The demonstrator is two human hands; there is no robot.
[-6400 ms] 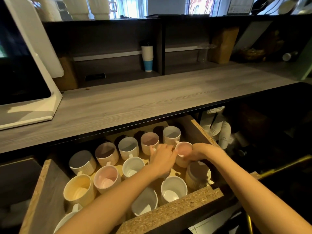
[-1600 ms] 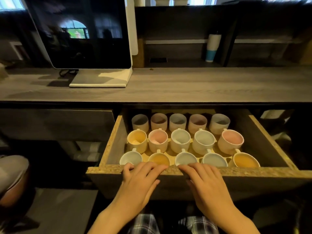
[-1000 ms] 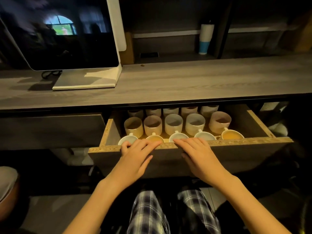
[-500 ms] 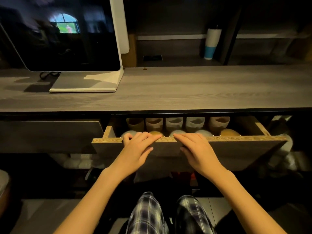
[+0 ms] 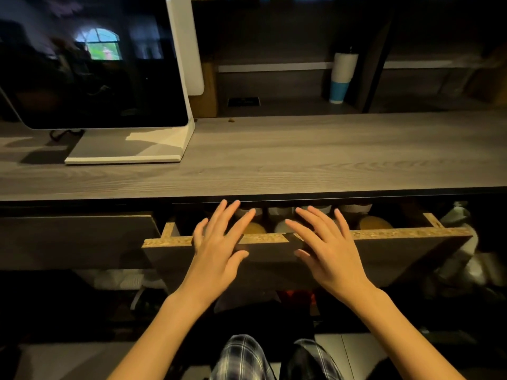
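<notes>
Head view: a chipboard drawer (image 5: 397, 253) sits below the near edge of the grey wood-grain counter (image 5: 301, 154). It is almost fully in, and only a narrow strip of its inside shows. In that strip stand mugs (image 5: 374, 222), mostly hidden by the counter's edge, with a yellowish one toward the right.

The left hand (image 5: 216, 250) and the right hand (image 5: 329, 250) lie side by side over the middle of the drawer's raw top edge. Their fingertips point far, toward the mugs. Each grip is spread, fingers straight and fanned apart, holding nothing. Whether the palms press on the drawer front cannot be told.

On the counter at far left stands a dark monitor (image 5: 90, 64) on a white base. A white-and-blue tumbler (image 5: 341, 78) stands on the far shelf. Plaid trousers (image 5: 244, 357) show at the near edge.
</notes>
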